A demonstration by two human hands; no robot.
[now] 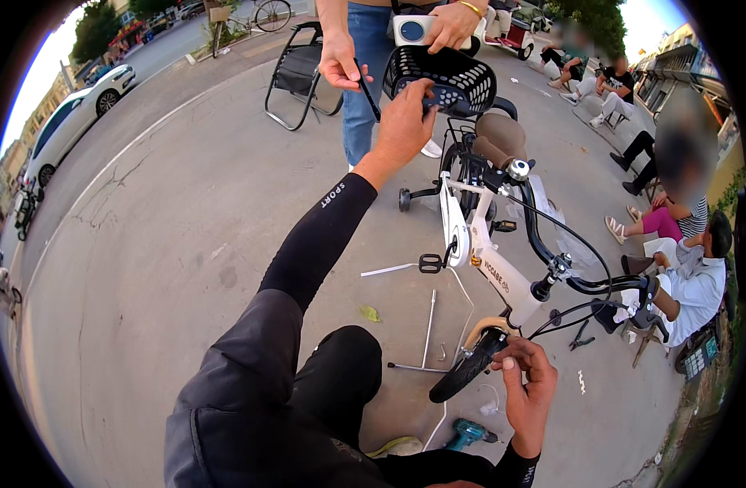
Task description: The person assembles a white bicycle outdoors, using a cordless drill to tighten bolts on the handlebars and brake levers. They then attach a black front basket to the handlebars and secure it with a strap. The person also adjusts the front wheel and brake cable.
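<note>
My left arm stretches forward, and my left hand (pixel 405 122) is closed at the near side of a black plastic basket (pixel 464 80) with holes in its walls. Facing me, another person's hand (pixel 342 61) holds a thin black piece (pixel 367 91) beside my fingers. That person's other hand (pixel 453 26) is above the basket, at a white device with a round dark face (pixel 413 31). My right hand (pixel 529 386) is beside the front wheel (pixel 471 366) of a small white bicycle (pixel 503 281), fingers curled toward the thumb; whatever they may hold is hidden.
On the pavement near the wheel are a teal power drill (pixel 468 433), pliers (pixel 582 334), a long-handled metal wrench (pixel 429 329) and white strips (pixel 387 269). A folding chair (pixel 298 73) stands behind. Several people sit along the right; a white car (pixel 78 122) is far left.
</note>
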